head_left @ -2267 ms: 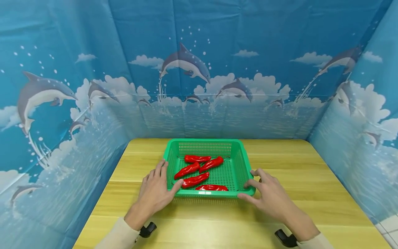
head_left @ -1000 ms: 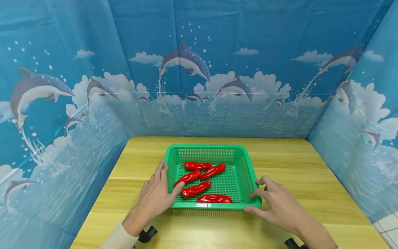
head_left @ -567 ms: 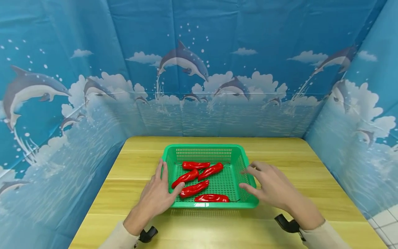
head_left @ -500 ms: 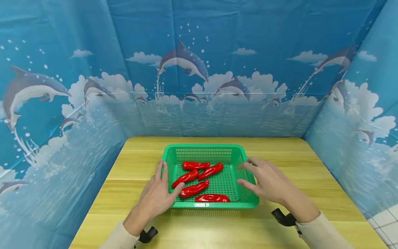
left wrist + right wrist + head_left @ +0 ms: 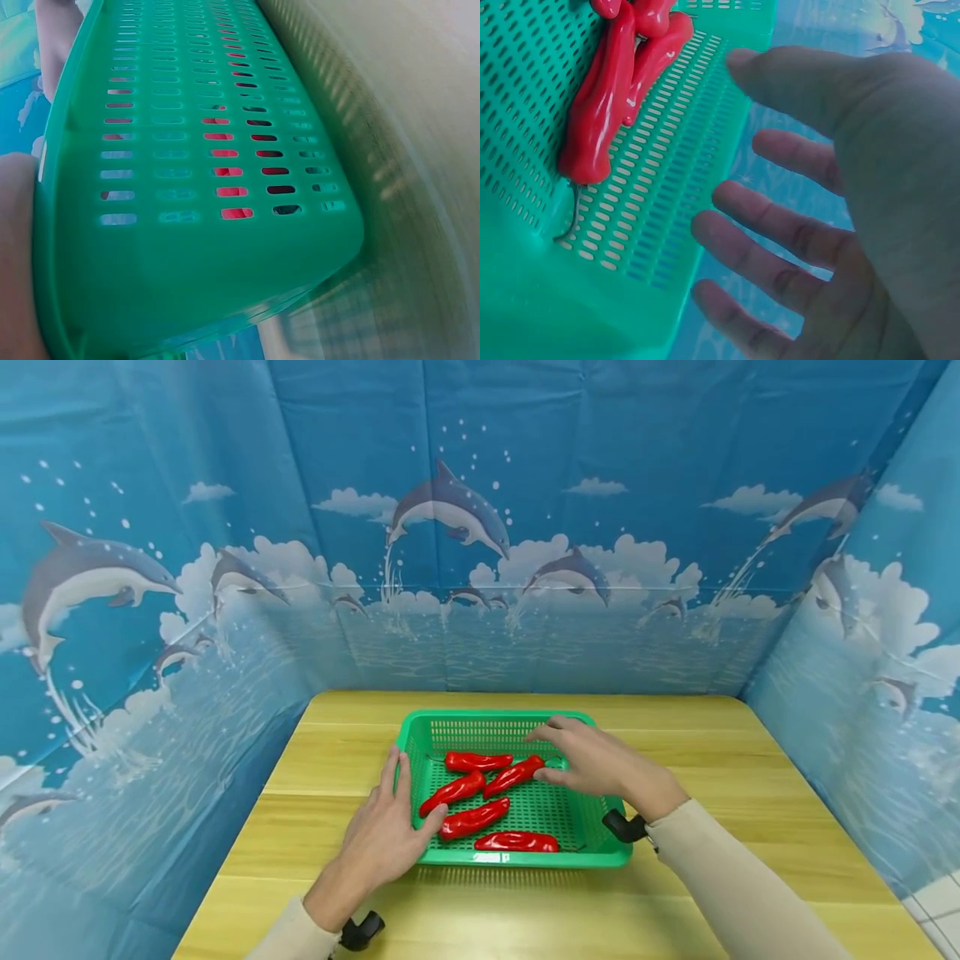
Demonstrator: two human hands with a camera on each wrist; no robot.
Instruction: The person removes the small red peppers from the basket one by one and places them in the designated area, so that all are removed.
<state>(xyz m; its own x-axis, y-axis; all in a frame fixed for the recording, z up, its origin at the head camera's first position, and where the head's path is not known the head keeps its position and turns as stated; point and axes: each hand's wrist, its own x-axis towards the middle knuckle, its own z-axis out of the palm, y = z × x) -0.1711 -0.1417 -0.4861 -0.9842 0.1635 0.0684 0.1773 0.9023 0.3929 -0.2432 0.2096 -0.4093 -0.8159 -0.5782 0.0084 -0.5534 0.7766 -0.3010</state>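
A green perforated plastic basket [image 5: 525, 860] stands on the table with several glossy red chili peppers [image 5: 474, 820] lying on its floor. My left hand [image 5: 382, 831] lies along the basket's left side, fingers straight at the wall and thumb over the front left rim. My right hand [image 5: 600, 760] hovers over the basket's right half, holding nothing. Its thumb tip comes close to the pepper [image 5: 514, 777] at the right of the back group. In the right wrist view the spread fingers [image 5: 772, 221] are apart from the peppers [image 5: 600, 105].
The basket stands on a light wooden table [image 5: 697, 752]. A blue curtain [image 5: 637, 643] with dolphins hangs behind and at both sides. One pepper [image 5: 517, 842] lies along the basket's front wall. Each wrist carries a black camera mount [image 5: 626, 827].
The basket has come a little nearer to me. My right hand has left the basket's front right corner and moved inward and back over the peppers. My left hand stays at the left side.
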